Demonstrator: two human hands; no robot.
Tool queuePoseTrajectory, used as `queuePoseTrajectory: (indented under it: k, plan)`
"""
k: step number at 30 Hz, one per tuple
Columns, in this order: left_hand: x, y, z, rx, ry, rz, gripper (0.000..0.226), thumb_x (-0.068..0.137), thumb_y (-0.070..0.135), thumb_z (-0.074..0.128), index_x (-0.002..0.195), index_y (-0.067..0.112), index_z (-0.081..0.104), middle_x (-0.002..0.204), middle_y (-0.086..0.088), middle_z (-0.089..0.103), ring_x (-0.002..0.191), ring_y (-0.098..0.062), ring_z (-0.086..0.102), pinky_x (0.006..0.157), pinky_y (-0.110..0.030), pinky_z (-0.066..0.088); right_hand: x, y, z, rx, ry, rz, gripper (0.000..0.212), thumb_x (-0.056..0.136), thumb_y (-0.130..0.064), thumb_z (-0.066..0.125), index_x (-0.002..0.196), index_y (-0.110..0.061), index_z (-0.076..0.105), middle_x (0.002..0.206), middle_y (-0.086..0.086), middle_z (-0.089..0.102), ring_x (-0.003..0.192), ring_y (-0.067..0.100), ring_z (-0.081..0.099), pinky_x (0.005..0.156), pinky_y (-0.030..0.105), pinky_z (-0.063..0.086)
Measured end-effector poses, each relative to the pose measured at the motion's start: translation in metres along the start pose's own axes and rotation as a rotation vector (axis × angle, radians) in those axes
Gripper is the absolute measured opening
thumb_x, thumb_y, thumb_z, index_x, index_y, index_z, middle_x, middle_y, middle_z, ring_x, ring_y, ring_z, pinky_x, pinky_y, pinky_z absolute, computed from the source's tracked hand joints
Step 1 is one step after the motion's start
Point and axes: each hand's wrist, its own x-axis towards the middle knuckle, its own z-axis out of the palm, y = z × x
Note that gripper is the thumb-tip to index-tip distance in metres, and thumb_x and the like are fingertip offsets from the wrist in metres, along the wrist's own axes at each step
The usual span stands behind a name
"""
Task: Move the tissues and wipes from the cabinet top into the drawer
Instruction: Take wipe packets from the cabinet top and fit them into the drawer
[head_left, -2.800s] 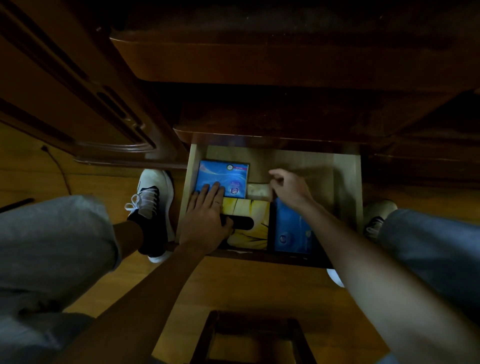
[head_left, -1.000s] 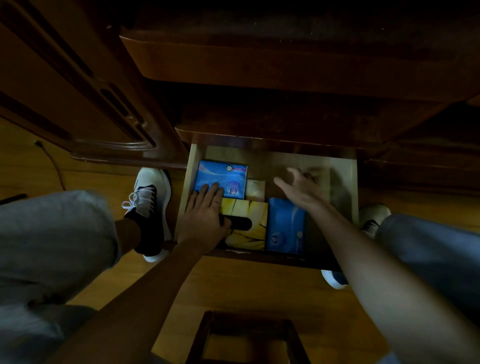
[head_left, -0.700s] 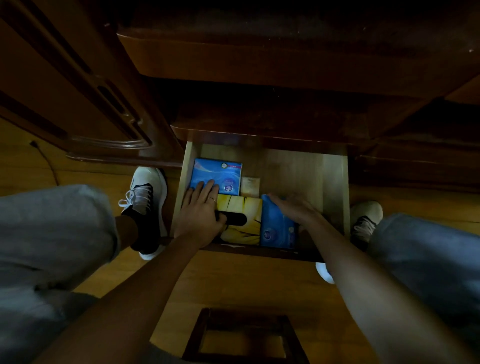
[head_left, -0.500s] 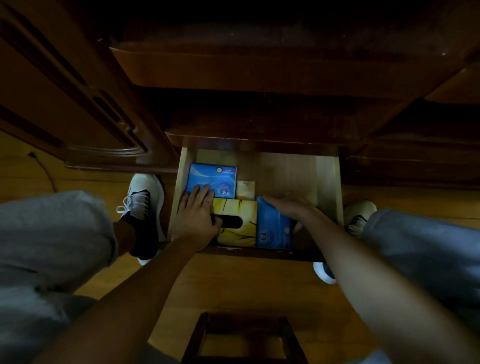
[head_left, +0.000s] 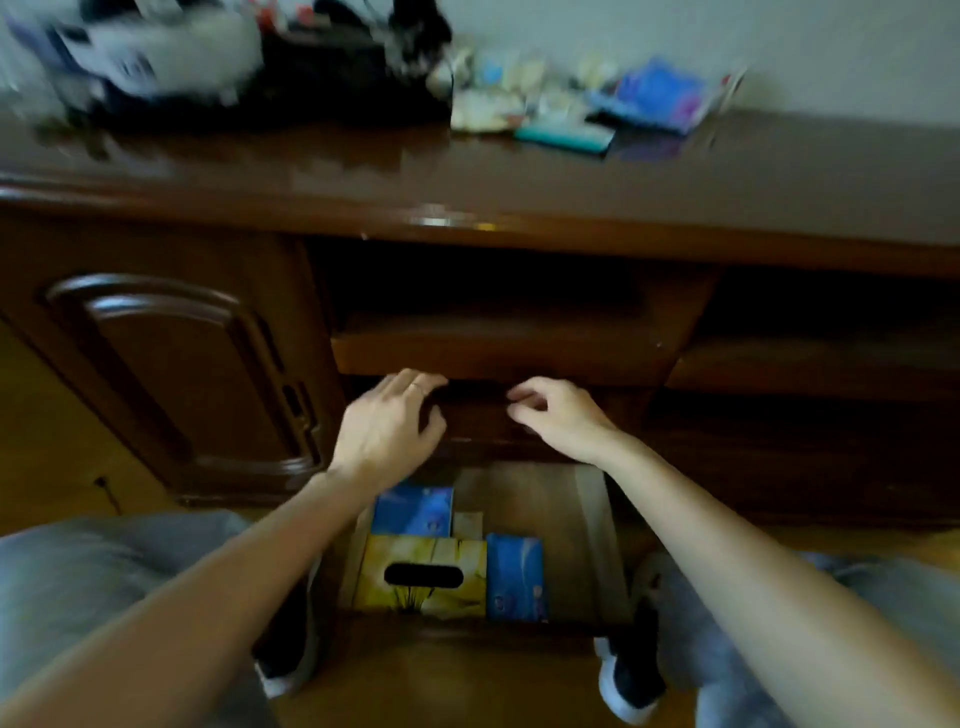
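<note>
The open drawer (head_left: 589, 525) at the bottom holds a yellow tissue box (head_left: 423, 574), a blue pack (head_left: 413, 512) behind it, a second blue pack (head_left: 517, 577) to its right and a small beige packet (head_left: 467, 525). Both hands hover above the drawer in front of the cabinet shelf. My left hand (head_left: 387, 423) is empty with fingers spread. My right hand (head_left: 558, 418) is empty, fingers loosely curled and apart. On the cabinet top (head_left: 363, 171), blurred, lie a blue-purple pack (head_left: 657, 98), a teal pack (head_left: 563, 136) and pale small packets (head_left: 498, 101).
A black bag (head_left: 332, 73) and white blurred items (head_left: 156, 47) stand at the top's back left. A carved cabinet door (head_left: 176, 364) is on the left, dark open shelves (head_left: 498, 306) in the middle and right. My knees and shoes flank the drawer on the wooden floor.
Both hands have left the drawer and risen to shelf height. The view has tilted up, bringing the cabinet top into sight. The packs stay in the drawer.
</note>
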Motion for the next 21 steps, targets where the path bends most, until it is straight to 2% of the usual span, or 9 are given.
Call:
queuePoseTrajectory:
  k: [4,7,9,10,13,15,18,19,21]
  plan:
    - [0.053,0.029,-0.088,0.005,0.372,0.151,0.025,0.093,0.026,0.055,0.114,0.021,0.068,0.104,0.006,0.068,0.098,-0.012,0.062,0.064,-0.025,0.051,-0.036,-0.07,-0.073,0.038,0.254,-0.289,0.015,0.099,-0.036,0.059,0.107,-0.041,0.072,0.089,-0.02,0.075,0.069,0.004,0.071,0.074,0.033,0.061]
    - [0.1,0.042,-0.132,0.029,0.474,0.205,0.021,0.093,0.024,0.054,0.107,0.018,0.069,0.099,0.005,0.068,0.096,-0.015,0.061,0.058,-0.029,0.052,-0.037,-0.108,-0.125,-0.036,0.442,-0.396,0.015,0.096,-0.043,0.056,0.097,-0.043,0.071,0.084,-0.026,0.074,0.072,0.0,0.069,0.068,0.027,0.056]
    - [0.133,0.044,-0.146,0.036,0.426,0.161,0.02,0.092,0.025,0.058,0.107,0.019,0.069,0.101,0.004,0.066,0.099,-0.018,0.06,0.059,-0.031,0.05,-0.02,-0.12,-0.156,-0.16,0.585,-0.381,0.014,0.095,-0.044,0.056,0.101,-0.045,0.069,0.091,-0.029,0.07,0.09,-0.003,0.064,0.068,0.022,0.048]
    - [0.149,0.043,-0.148,0.045,0.377,0.123,0.021,0.092,0.027,0.058,0.11,0.02,0.068,0.104,0.004,0.066,0.101,-0.019,0.059,0.061,-0.029,0.046,-0.008,-0.121,-0.169,-0.215,0.611,-0.344,0.017,0.096,-0.044,0.057,0.109,-0.046,0.067,0.101,-0.027,0.067,0.1,0.0,0.061,0.071,0.025,0.047]
    - [0.196,0.032,-0.142,0.061,0.198,0.017,0.031,0.093,0.035,0.057,0.121,0.024,0.064,0.115,0.002,0.061,0.112,-0.02,0.054,0.068,-0.031,0.042,0.028,-0.111,-0.194,-0.381,0.454,-0.164,0.039,0.098,-0.049,0.057,0.135,-0.035,0.059,0.129,-0.006,0.062,0.125,0.018,0.053,0.091,0.039,0.049]
    - [0.227,0.022,-0.135,0.067,0.092,-0.007,0.036,0.094,0.038,0.056,0.127,0.026,0.061,0.123,0.001,0.059,0.116,-0.021,0.052,0.075,-0.034,0.046,0.052,-0.105,-0.202,-0.526,0.413,-0.129,0.036,0.095,-0.058,0.055,0.122,-0.036,0.067,0.119,-0.008,0.065,0.114,0.017,0.059,0.082,0.036,0.05]
    - [0.272,0.013,-0.12,0.063,0.043,-0.023,0.039,0.094,0.037,0.055,0.131,0.027,0.058,0.128,0.001,0.057,0.119,-0.02,0.052,0.083,-0.037,0.049,0.09,-0.113,-0.213,-0.628,0.458,-0.137,0.033,0.09,-0.065,0.051,0.091,-0.038,0.068,0.086,-0.016,0.063,0.079,0.011,0.06,0.059,0.03,0.04]
    - [0.288,0.012,-0.115,0.051,0.062,-0.026,0.039,0.095,0.036,0.054,0.132,0.026,0.058,0.129,0.0,0.057,0.119,-0.02,0.052,0.084,-0.037,0.049,0.104,-0.117,-0.217,-0.631,0.463,-0.135,0.03,0.09,-0.063,0.051,0.089,-0.037,0.067,0.082,-0.015,0.062,0.076,0.011,0.059,0.055,0.028,0.037]
    - [0.323,0.009,-0.108,0.034,0.137,-0.035,0.038,0.096,0.032,0.052,0.132,0.024,0.059,0.13,-0.002,0.058,0.121,-0.022,0.051,0.088,-0.038,0.05,0.138,-0.122,-0.226,-0.585,0.529,-0.139,0.022,0.092,-0.056,0.053,0.092,-0.037,0.064,0.087,-0.014,0.066,0.08,0.011,0.062,0.054,0.028,0.037]
